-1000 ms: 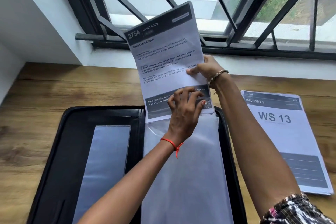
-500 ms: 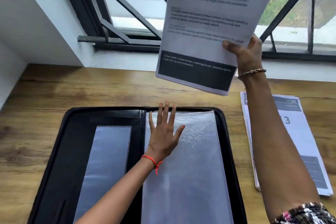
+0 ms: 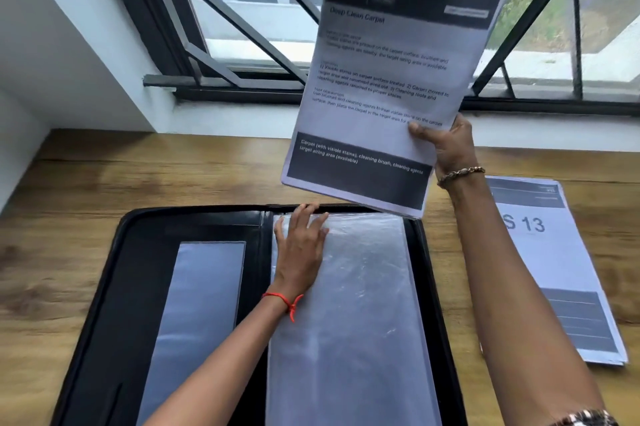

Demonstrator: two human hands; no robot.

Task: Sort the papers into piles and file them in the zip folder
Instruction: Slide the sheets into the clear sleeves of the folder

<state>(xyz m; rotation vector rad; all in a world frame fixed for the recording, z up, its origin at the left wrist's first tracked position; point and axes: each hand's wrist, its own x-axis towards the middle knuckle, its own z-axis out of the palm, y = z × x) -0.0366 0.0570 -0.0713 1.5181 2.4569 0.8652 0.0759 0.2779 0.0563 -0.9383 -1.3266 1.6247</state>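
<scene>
Two piles | right hand [image 3: 450, 148] grips raised papers [image 3: 381, 79] | left hand [image 3: 301, 249] flat on zip folder [image 3: 104, 287] | second pile [image 3: 554, 270] partly behind right arm [image 3: 512, 287]

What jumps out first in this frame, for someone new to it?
The sheaf of printed papers headed 2754 Living Room stands out, held up against the window by the right hand, which pinches its lower right edge. Below it, the left hand lies flat on the clear plastic sleeves of the open black zip folder on the wooden table. A second paper pile lies to the folder's right.
</scene>
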